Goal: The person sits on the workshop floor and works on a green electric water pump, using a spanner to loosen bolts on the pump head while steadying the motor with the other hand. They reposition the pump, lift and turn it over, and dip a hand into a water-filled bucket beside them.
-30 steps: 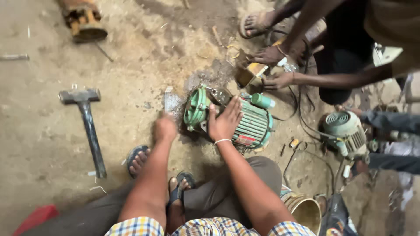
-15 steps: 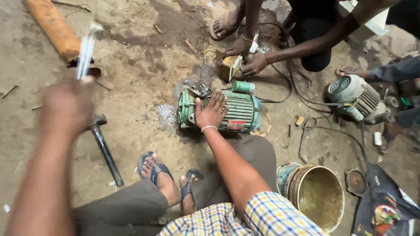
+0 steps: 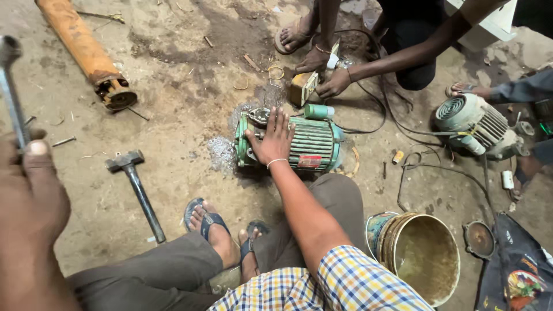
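1. While the green electric motor (image 3: 299,144) lies on its side on the dirt floor (image 3: 190,75) just ahead of the person's sandalled feet (image 3: 216,227), the right hand (image 3: 272,140) rests flat on top of its ribbed casing, fingers spread and closed on nothing.
2. Raised close to the camera at the left edge, the left hand (image 3: 29,196) is clenched around a metal wrench (image 3: 12,92) that points upward.
3. Beside the motor's left end a patch of pale metal shavings (image 3: 220,152) is scattered on the ground, and a hammer (image 3: 137,190) lies further left, well apart from the motor.
4. Just beyond the motor, another person's hands (image 3: 325,72) hold a small yellowish box (image 3: 303,87) with wires running from it.
5. A rusty orange pipe (image 3: 86,55) lies at the upper left.
6. To the right sits a second, grey motor (image 3: 475,124), with black cables (image 3: 415,155) trailing across the soil.
7. Near the person's right knee stands a worn metal bucket (image 3: 423,256).
8. The ground is packed, dusty earth with dark stains and bits of scrap.
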Action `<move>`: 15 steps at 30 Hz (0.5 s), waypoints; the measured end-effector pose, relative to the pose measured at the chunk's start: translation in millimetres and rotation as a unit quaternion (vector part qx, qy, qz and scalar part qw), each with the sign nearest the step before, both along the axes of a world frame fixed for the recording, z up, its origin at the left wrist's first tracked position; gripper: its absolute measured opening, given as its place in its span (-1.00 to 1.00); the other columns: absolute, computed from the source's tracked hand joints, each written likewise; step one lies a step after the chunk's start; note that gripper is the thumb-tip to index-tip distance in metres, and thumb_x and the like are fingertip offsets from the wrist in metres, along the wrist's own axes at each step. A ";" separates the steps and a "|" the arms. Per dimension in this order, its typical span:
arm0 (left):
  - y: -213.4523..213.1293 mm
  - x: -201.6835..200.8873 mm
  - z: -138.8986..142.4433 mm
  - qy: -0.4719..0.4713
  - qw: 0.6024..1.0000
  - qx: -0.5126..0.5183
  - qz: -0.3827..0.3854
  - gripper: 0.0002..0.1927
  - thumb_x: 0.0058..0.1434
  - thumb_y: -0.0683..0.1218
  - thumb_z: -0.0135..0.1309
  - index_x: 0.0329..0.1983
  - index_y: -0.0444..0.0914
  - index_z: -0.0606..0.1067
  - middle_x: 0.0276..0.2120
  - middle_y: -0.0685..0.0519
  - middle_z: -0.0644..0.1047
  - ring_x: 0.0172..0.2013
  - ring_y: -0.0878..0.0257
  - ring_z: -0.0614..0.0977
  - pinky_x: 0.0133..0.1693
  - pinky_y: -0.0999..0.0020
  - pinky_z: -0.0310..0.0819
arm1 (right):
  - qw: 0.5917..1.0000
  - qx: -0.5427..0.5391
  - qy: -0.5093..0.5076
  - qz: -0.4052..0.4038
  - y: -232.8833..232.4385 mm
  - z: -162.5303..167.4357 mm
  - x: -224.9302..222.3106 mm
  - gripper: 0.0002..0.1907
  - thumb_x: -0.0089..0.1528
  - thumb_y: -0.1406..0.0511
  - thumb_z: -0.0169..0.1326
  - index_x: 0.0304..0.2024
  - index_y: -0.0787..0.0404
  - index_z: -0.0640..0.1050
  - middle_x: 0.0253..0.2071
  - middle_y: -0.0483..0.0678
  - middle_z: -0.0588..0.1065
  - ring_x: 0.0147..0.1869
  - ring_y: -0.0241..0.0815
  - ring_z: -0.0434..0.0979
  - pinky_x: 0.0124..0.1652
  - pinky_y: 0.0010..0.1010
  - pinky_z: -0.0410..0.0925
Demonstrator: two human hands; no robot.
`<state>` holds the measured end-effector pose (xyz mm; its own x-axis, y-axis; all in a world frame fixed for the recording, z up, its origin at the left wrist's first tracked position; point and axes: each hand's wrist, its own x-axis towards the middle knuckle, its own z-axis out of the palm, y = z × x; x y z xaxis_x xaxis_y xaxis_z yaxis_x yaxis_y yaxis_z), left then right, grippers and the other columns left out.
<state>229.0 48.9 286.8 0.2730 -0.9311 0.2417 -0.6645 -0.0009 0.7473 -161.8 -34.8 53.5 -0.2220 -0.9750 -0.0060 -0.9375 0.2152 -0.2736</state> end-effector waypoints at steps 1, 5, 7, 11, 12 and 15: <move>-0.8 -8.2 9.7 -0.020 1.000 -0.011 -0.013 -0.73 0.65 -0.12 -0.12 0.19 -0.41 0.46 -0.31 0.01 0.43 -0.34 0.27 0.42 -0.29 0.30 0.31 | 1.000 -0.007 -0.016 -0.003 -0.2 0.9 0.7 0.19 0.20 -0.37 -0.15 0.54 0.20 -0.22 0.60 0.17 -0.18 0.66 0.15 -0.34 0.47 0.07 -0.41; 0.1 -33.6 40.4 -0.052 0.998 0.040 0.012 -0.73 0.59 -0.11 -0.06 0.17 -0.40 0.47 -0.40 -0.06 0.45 -0.44 0.22 0.45 -0.36 0.28 0.33 | 0.994 0.021 -0.102 -0.036 -8.4 1.9 -6.0 0.14 0.24 -0.33 -0.20 0.54 0.19 -0.28 0.61 0.08 -0.26 0.67 0.04 -0.38 0.48 -0.06 -0.40; -0.6 -38.9 47.6 -0.051 0.997 0.056 0.020 -0.74 0.60 -0.10 -0.08 0.17 -0.38 0.47 -0.42 -0.06 0.44 -0.46 0.22 0.43 -0.38 0.28 0.31 | 0.941 -0.051 -0.325 -0.082 -22.8 2.8 -18.4 0.07 0.30 -0.28 -0.27 0.55 0.17 -0.31 0.62 0.01 -0.32 0.67 -0.04 -0.41 0.48 -0.15 -0.39; -0.9 -40.6 49.6 -0.011 1.000 0.021 -0.009 -0.76 0.65 -0.12 -0.12 0.19 -0.37 0.45 -0.32 -0.02 0.42 -0.37 0.25 0.39 -0.30 0.32 0.29 | 0.753 -0.176 -0.611 -0.166 -38.0 5.5 -60.4 -0.05 0.39 -0.20 -0.36 0.56 0.17 -0.32 0.64 -0.08 -0.37 0.69 -0.15 -0.42 0.50 -0.27 -0.35; -0.9 -40.4 49.0 -0.014 1.000 0.009 -0.017 -0.76 0.64 -0.13 -0.12 0.18 -0.39 0.44 -0.31 -0.01 0.42 -0.36 0.27 0.39 -0.29 0.33 0.29 | 0.747 -0.199 -0.614 -0.160 -36.7 4.6 -65.2 -0.06 0.41 -0.20 -0.34 0.57 0.20 -0.27 0.65 -0.07 -0.32 0.70 -0.14 -0.38 0.51 -0.28 -0.33; -0.9 -41.2 47.7 -0.009 1.000 -0.008 -0.027 -0.76 0.59 -0.14 -0.13 0.14 -0.41 0.42 -0.28 0.02 0.41 -0.33 0.30 0.39 -0.27 0.36 0.28 | 0.700 -0.198 -0.657 -0.195 -33.8 2.7 -67.7 -0.06 0.36 -0.19 -0.34 0.57 0.13 -0.26 0.62 -0.06 -0.22 0.66 -0.11 -0.25 0.46 -0.27 -0.23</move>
